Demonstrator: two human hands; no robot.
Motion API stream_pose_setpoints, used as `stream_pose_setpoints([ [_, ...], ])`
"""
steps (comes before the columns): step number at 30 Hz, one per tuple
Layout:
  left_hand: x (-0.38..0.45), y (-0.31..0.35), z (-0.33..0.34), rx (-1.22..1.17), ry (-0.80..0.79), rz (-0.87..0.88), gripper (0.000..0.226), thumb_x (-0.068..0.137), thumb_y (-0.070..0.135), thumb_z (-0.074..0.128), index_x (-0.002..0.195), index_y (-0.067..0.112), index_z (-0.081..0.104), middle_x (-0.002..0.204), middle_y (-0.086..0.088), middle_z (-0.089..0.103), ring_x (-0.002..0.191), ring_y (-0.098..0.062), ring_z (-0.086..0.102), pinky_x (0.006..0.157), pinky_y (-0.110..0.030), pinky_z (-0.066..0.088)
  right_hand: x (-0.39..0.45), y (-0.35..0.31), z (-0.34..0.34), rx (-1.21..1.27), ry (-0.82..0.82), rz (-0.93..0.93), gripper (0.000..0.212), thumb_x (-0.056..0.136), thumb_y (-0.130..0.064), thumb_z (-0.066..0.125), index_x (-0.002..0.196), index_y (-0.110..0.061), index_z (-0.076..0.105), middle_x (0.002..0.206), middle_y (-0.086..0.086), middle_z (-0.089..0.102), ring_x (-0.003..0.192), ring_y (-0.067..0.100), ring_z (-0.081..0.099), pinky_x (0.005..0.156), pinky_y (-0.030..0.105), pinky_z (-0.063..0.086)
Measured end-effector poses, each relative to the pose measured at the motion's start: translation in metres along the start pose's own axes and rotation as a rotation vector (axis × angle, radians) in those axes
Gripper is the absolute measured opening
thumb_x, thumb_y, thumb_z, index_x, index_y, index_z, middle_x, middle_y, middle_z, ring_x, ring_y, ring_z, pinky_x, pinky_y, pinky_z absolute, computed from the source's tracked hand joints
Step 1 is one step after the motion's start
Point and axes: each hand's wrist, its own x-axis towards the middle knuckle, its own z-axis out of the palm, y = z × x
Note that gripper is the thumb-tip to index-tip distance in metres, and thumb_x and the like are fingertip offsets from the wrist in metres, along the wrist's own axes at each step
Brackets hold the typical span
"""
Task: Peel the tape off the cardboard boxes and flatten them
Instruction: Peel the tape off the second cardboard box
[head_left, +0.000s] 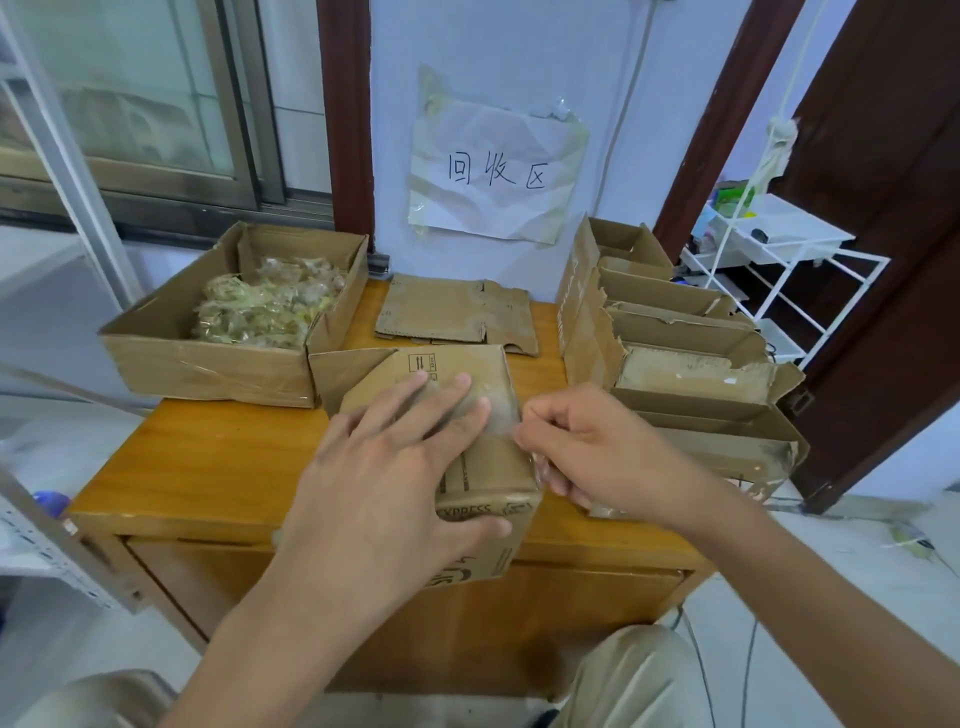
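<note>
head | left hand (395, 467) flat on box (483, 467) | right hand (587, 447) pinching tape (506, 415)

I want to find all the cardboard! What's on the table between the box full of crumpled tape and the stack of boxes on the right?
In the head view, flattened cardboard lies between the tape-filled box and the stack.

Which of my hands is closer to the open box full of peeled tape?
Left. Your left hand presses the middle box just right of the tape box; your right hand pinches tape farther right.
</note>
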Motion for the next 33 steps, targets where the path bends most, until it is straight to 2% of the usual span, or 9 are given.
stream_pose_setpoints([
  [4, -0.002, -0.001, -0.002, -0.118, -0.008, -0.045, 0.099, 0.066, 0.095, 0.033, 0.157, 0.054, 0.023, 0.166, 0.033, 0.009, 0.157, -0.001, 0.002, 0.122, -0.042, 0.026, -0.014, 0.023, 0.034, 0.505, 0.148, 0.038, 0.038, 0.109, -0.014, 0.048, 0.071, -0.013, 0.05, 0.056, 0.008, 0.047, 0.042, 0.018, 0.045, 0.038, 0.02, 0.026],
  [7, -0.003, 0.0, -0.003, -0.122, -0.008, -0.05, 0.098, 0.065, 0.092, 0.04, 0.155, 0.054, 0.029, 0.166, 0.032, 0.015, 0.157, -0.001, 0.008, 0.121, -0.043, 0.029, -0.019, 0.026, 0.051, 0.623, 0.252, 0.035, 0.04, 0.109, -0.015, 0.049, 0.069, -0.015, 0.048, 0.055, 0.007, 0.043, 0.041, 0.017, 0.042, 0.036, 0.021, 0.027],
  [10, 0.0, -0.003, -0.001, -0.104, -0.027, -0.024, 0.097, 0.065, 0.09, 0.046, 0.15, 0.043, 0.049, 0.162, 0.022, 0.037, 0.153, -0.011, 0.031, 0.111, -0.049, 0.043, -0.013, 0.019, 0.041, 0.381, 0.277, 0.005, 0.043, 0.107, -0.022, 0.055, 0.065, -0.014, 0.049, 0.052, 0.005, 0.047, 0.04, 0.022, 0.049, 0.04, 0.022, 0.033],
  [14, 0.004, -0.001, 0.002, -0.053, -0.014, -0.006, 0.098, 0.065, 0.09, 0.042, 0.151, 0.043, 0.047, 0.162, 0.022, 0.036, 0.153, -0.012, 0.03, 0.113, -0.047, 0.041, 0.0, -0.001, 0.009, -0.204, 0.144, -0.064, 0.049, 0.1, -0.045, 0.063, 0.068, -0.008, 0.057, 0.048, -0.002, 0.055, 0.039, 0.01, 0.054, 0.044, 0.03, 0.044],
  [19, 0.004, -0.001, 0.002, -0.027, -0.021, -0.02, 0.094, 0.068, 0.09, 0.038, 0.144, 0.038, 0.059, 0.154, 0.016, 0.051, 0.145, -0.017, 0.047, 0.099, -0.049, 0.053, 0.019, -0.01, -0.011, -0.494, 0.022, -0.162, 0.045, 0.101, -0.027, 0.061, 0.064, -0.002, 0.054, 0.051, 0.005, 0.044, 0.048, 0.017, 0.039, 0.055, 0.041, 0.044],
  [21, 0.002, 0.0, 0.001, -0.045, -0.031, -0.054, 0.095, 0.068, 0.092, 0.036, 0.145, 0.04, 0.057, 0.156, 0.018, 0.048, 0.147, -0.014, 0.044, 0.101, -0.048, 0.052, 0.019, -0.008, -0.008, -0.373, 0.046, -0.161, 0.044, 0.102, -0.02, 0.059, 0.065, 0.003, 0.052, 0.05, 0.001, 0.041, 0.044, 0.01, 0.038, 0.05, 0.032, 0.037],
  [26, 0.003, 0.006, -0.008, -0.091, -0.068, -0.127, 0.101, 0.069, 0.094, 0.049, 0.158, 0.054, 0.02, 0.165, 0.034, 0.005, 0.157, 0.001, 0.0, 0.124, -0.04, 0.021, 0.001, 0.017, 0.053, 0.524, 0.386, -0.048, 0.042, 0.106, -0.011, 0.053, 0.064, -0.012, 0.047, 0.053, -0.004, 0.041, 0.044, 0.01, 0.039, 0.041, 0.022, 0.033],
  [29, 0.004, 0.003, -0.011, -0.051, -0.096, -0.119, 0.101, 0.06, 0.095, 0.049, 0.149, 0.047, 0.048, 0.159, 0.028, 0.036, 0.151, -0.004, 0.033, 0.115, -0.044, 0.038, 0.003, 0.025, 0.075, 0.596, 0.549, -0.085, 0.044, 0.107, -0.012, 0.053, 0.064, -0.019, 0.048, 0.058, -0.005, 0.04, 0.052, 0.01, 0.035, 0.047, 0.023, 0.031],
  [33, 0.007, 0.001, -0.005, -0.006, -0.08, -0.077, 0.097, 0.061, 0.092, 0.051, 0.139, 0.036, 0.064, 0.148, 0.016, 0.057, 0.139, -0.015, 0.054, 0.104, -0.047, 0.049, 0.006, 0.022, 0.049, 0.411, 0.404, -0.011, 0.043, 0.104, -0.019, 0.057, 0.063, -0.017, 0.047, 0.054, 0.0, 0.045, 0.046, 0.014, 0.044, 0.045, 0.029, 0.037],
])
